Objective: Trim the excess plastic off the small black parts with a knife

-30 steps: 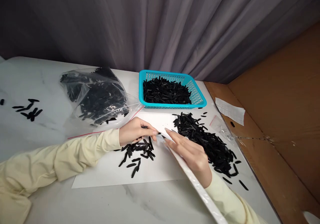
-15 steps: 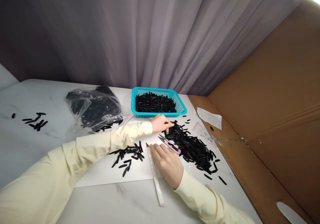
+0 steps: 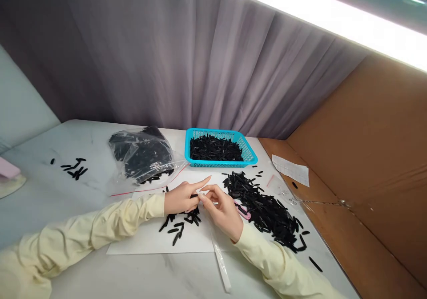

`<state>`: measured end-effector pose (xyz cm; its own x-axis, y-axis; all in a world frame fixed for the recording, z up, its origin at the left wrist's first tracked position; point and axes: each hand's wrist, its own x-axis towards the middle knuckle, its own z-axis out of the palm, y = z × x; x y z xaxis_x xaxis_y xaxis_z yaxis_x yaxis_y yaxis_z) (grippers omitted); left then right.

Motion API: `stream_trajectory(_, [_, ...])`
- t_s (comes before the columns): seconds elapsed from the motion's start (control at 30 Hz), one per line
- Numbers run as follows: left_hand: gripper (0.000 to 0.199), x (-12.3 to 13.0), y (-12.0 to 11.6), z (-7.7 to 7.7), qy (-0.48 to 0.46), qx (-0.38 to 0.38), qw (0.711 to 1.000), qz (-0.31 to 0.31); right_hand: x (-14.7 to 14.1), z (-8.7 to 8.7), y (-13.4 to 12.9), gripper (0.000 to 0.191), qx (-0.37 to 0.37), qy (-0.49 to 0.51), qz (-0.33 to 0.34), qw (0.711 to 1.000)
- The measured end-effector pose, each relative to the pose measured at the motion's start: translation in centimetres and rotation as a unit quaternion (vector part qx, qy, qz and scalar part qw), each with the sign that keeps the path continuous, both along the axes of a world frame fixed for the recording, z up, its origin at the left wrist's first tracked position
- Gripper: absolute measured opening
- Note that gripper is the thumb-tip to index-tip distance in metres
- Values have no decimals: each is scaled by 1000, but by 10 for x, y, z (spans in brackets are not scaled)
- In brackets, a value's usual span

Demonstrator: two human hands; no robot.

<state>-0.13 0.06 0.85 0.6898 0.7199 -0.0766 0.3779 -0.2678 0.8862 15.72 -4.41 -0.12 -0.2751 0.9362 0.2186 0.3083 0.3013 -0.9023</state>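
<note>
My left hand (image 3: 182,197) pinches a small black strip (image 3: 194,195) between its fingers, with the index finger stretched out. My right hand (image 3: 224,210) meets it from the right, thumb and fingertips pressed together; what they pinch is too small to make out. Under both hands lies white paper (image 3: 140,241) with loose black strips (image 3: 176,232) on it. A slim white tool (image 3: 220,265) runs out from below my right hand towards the front. Pink-handled snips (image 3: 245,212) lie partly hidden behind that hand, against a heap of black strips (image 3: 267,210).
Behind my hands stands a turquoise basket (image 3: 222,163) holding black strips. To its left is a clear zip bag (image 3: 147,154) full of them. Several strips (image 3: 76,170) lie at far left. A paper slip (image 3: 291,170) and a small clear bag (image 3: 283,192) lie right, near a cardboard wall (image 3: 376,156).
My left hand has drawn back left from the heap and now holds a black strip. My right hand has lifted off the white tool to meet it. The view has tilted up.
</note>
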Motion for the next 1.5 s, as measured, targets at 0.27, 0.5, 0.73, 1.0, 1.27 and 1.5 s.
stream_trajectory(0.27, [86, 7, 10, -11, 89, 67, 993, -32, 0, -22, -2, 23, 156, -107, -6, 982])
stream_trajectory(0.5, [67, 4, 9, -20, 15, 5, 1000, -16, 2, -25, 1, 22, -69, 121, -38, 989])
stream_trajectory(0.73, [46, -3, 2, -21, -90, -35, 995, 19, 6, -23, 6, 27, -199, 270, -17, 942])
stream_trajectory(1.0, [38, -2, 4, -27, -127, 16, 992, 9, 7, -21, 9, 25, -240, 322, 22, 915])
stream_trajectory(1.27, [33, -4, 3, -33, -155, 210, 965, -21, 8, -21, 10, 26, -251, 352, 22, 901])
stream_trajectory(1.5, [36, -5, 2, -35, -141, 343, 928, -34, 10, -18, 10, 25, -261, 377, 51, 887])
